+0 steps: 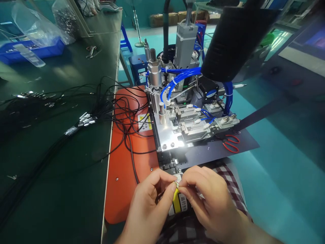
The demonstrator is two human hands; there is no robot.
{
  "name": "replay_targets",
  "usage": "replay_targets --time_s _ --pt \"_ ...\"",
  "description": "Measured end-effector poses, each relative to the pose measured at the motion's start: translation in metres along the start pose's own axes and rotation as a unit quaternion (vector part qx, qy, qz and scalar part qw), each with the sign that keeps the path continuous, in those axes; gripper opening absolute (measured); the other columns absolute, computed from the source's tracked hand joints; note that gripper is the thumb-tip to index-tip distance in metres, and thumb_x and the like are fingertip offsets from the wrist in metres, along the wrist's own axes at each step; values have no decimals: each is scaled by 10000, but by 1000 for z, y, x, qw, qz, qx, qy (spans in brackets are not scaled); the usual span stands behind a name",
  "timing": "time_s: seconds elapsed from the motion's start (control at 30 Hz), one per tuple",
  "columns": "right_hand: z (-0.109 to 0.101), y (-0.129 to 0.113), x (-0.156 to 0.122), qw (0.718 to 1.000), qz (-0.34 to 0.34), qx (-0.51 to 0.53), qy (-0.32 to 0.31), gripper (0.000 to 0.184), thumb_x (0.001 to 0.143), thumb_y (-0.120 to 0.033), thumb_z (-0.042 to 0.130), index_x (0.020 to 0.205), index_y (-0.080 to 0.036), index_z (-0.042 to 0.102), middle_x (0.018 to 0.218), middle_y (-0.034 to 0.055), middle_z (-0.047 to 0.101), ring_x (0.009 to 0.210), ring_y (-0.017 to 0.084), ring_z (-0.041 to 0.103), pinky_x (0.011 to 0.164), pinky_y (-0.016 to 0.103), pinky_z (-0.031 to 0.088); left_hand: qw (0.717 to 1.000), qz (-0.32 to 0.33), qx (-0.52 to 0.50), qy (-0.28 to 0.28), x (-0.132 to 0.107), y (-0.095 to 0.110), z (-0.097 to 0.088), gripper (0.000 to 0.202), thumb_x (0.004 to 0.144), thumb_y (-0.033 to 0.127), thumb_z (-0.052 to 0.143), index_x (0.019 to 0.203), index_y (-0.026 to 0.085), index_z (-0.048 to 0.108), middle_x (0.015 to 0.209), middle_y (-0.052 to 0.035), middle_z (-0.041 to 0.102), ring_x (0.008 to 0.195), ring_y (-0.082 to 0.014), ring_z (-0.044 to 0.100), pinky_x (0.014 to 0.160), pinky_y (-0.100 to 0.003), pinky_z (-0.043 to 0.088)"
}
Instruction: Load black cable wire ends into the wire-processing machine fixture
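Both my hands meet in front of the machine's near end, fingertips almost touching. My left hand (154, 200) is closed in a pinch of thumb and forefinger. My right hand (210, 193) pinches close beside it. Whatever lies between the fingertips is tiny and mostly hidden; I cannot make it out. One black cable (133, 162) runs down over the orange-red base plate (127, 200) and disappears behind my left hand. Below the fingertips shows a yellow, black and white label (177, 200) on the machine. The metal pneumatic machine (169, 132) stands just beyond.
Bundled black cables with shiny metal ends (86, 119) lie on the dark green table (76, 189) at left. Red-handled pliers (231, 143) rest on the grey plate at right. A blue tray (50, 51) sits far left. A black cylinder (236, 40) hangs at upper right.
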State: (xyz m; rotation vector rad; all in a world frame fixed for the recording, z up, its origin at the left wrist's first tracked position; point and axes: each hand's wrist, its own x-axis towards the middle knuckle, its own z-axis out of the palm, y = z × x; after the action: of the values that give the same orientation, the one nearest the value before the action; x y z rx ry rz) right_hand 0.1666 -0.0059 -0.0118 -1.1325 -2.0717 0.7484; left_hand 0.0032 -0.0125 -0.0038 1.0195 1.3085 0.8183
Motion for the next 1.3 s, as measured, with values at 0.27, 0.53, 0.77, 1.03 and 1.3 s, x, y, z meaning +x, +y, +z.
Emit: replay_targets --time_s 0.27,0.53,0.77,1.03,1.3 --pt "-13 -9 13 933 272 218 -88 215 929 -314 470 742 -214 504 638 -39 437 569 130 399 497 253 295 993 50 110 -13 -2 -6 0 102 856 286 579 815 224 649 726 7 584 611 -130 514 539 -212 392" --pt "-5 0 20 868 328 362 -88 283 851 -417 549 700 -191 472 616 -57 368 575 112 311 518 236 258 999 -38 24 -23 5 6 1 115 769 289 626 755 175 617 637 21 537 570 -117 448 518 -216 355" --pt "2 3 20 832 325 443 -80 357 808 -493 609 693 -191 458 620 -58 370 581 109 301 527 232 253 996 -79 -24 -32 10 9 -1 146 715 285 677 704 166 592 547 71 432 494 -74 323 448 -194 262" --pt "6 7 18 795 323 504 -96 330 827 -441 616 711 -179 453 624 -63 355 574 95 273 518 221 230 993 -97 -43 -43 8 3 -6 197 763 361 657 731 169 627 502 85 390 460 -65 316 438 -191 244" --pt "3 3 18 869 294 389 -85 245 893 -352 518 722 -188 453 658 -49 374 608 113 308 545 242 251 994 -95 -37 -39 9 2 -7 190 737 336 678 687 162 622 508 78 407 459 -60 314 424 -179 243"
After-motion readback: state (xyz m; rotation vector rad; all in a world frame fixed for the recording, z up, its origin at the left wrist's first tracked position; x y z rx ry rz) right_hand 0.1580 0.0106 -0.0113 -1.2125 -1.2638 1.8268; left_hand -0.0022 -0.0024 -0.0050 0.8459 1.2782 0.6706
